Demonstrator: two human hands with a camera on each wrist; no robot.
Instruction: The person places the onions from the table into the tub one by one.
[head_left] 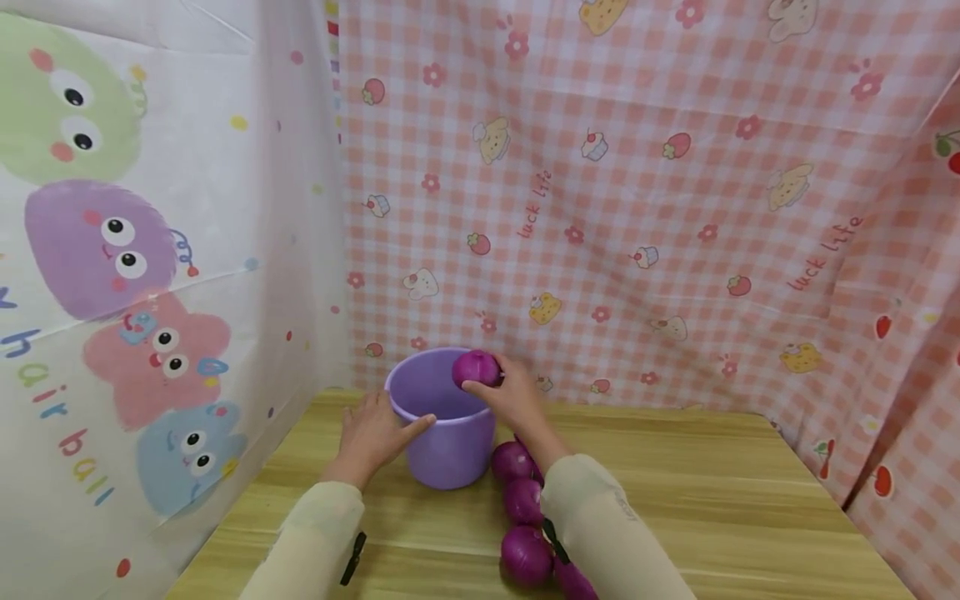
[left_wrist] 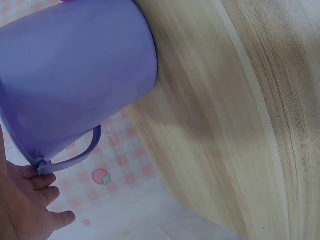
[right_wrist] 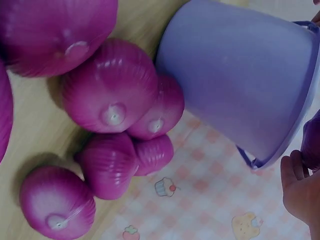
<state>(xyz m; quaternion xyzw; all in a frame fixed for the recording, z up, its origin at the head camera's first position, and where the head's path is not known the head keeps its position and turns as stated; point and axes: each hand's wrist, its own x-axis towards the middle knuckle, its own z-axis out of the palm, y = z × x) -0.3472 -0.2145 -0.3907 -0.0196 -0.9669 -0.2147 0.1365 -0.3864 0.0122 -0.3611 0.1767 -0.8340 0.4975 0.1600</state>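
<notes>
A: Hands?
B: Right hand (head_left: 517,402) grips an onion (head_left: 474,368) at the bucket (head_left: 450,454), over the right part of its mouth.
A: Left?
B: Left hand (head_left: 373,433) not clenched: fingers spread against the bucket's left rim, by one end of the handle (left_wrist: 82,156).
A: Bucket?
B: Upright on the table (head_left: 712,483).
A: Other onions (head_left: 527,554)?
B: Grouped right of the bucket, several touching. Right sleeve (head_left: 607,517) covers part in the head view.
A: Backdrop?
B: Checked cloth (head_left: 637,196), behind the bucket.

Bucket (head_left: 450,454) on table (head_left: 690,492), onions (head_left: 527,554) to its near right, cloth (head_left: 600,225) behind.
</notes>
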